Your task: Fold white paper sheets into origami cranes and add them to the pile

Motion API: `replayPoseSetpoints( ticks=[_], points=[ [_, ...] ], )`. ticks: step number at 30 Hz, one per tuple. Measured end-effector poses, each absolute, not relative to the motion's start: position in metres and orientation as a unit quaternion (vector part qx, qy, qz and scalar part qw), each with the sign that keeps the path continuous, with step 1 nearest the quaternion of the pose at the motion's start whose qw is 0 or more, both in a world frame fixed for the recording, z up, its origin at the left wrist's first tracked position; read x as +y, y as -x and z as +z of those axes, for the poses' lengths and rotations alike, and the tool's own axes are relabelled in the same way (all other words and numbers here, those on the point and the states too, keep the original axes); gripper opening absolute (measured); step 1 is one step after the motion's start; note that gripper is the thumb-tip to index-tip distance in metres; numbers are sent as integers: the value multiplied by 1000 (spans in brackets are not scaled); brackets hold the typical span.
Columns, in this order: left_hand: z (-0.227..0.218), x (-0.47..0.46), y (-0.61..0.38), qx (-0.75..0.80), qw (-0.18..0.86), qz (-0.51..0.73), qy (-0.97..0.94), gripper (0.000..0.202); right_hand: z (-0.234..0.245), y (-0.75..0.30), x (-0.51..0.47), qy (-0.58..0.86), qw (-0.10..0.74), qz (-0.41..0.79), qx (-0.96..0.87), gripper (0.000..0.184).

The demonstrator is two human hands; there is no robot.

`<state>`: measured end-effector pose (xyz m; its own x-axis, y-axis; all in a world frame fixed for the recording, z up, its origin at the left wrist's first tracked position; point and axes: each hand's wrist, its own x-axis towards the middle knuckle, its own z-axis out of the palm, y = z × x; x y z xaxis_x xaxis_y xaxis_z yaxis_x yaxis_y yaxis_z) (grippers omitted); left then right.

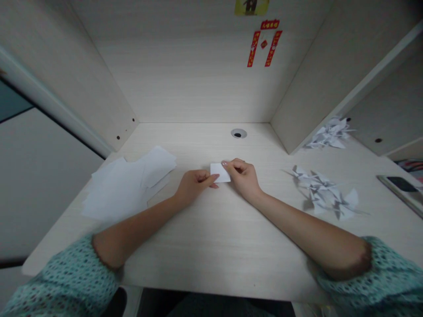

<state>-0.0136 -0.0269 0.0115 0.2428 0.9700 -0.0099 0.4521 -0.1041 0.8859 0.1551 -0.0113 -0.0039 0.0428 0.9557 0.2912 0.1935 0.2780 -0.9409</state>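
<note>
Looking down from my head, I see my left hand (194, 186) and right hand (241, 178) meeting over a small white paper square (220, 172), just above the pale wood worktop (205, 251). My left fingers (211, 178) pinch its lower left side in a narrow grip, and my right fingers (233, 165) hold its upper left corner. Loose white paper sheets (128, 185) lie beyond my left hand, and folded paper cranes (320, 193) lie in two heaps off to my right.

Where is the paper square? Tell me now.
In the head view, the paper square is pinched between the left hand and right hand, near the middle of the desk, with loose paper sheets to its left.
</note>
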Motion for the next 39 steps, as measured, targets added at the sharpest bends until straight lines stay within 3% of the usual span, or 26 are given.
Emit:
replayPoseSetpoints(
  ticks=[19, 30, 35, 39],
  points=[
    [11, -26, 15, 515, 405, 309, -689, 45, -4, -154, -10, 489, 544, 385, -562, 40],
    [13, -31, 15, 458, 452, 271, -716, 38, -4, -155, -11, 434, 560, 383, -593, 22],
    [11, -29, 15, 482, 439, 349, -673, 41, -5, -154, -12, 407, 549, 446, -578, 22],
    [8, -26, 14, 497, 424, 407, -638, 40, -8, -153, -11, 417, 501, 420, -631, 20]
  ],
)
